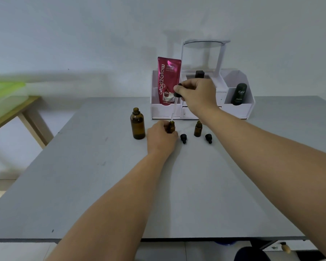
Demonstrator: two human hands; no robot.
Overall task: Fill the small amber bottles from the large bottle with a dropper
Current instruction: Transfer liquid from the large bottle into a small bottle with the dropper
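Note:
A large amber bottle point(137, 123) stands uncapped on the grey table point(158, 194). To its right, my left hand point(161, 137) grips a small amber bottle point(171, 127) upright. My right hand point(197, 95) holds a dropper point(174, 106) by its black bulb, and the glass tip points down into that small bottle's mouth. A second small amber bottle point(198, 129) stands open further right. Two black dropper caps point(183, 138) point(208, 138) lie on the table in front of the small bottles.
A white organiser point(239, 110) sits at the table's back edge, holding a pink pouch point(167, 81), a dark green container point(239, 94) and a black-capped item point(199, 74). A wooden table with green plastic point(6, 95) stands at the left.

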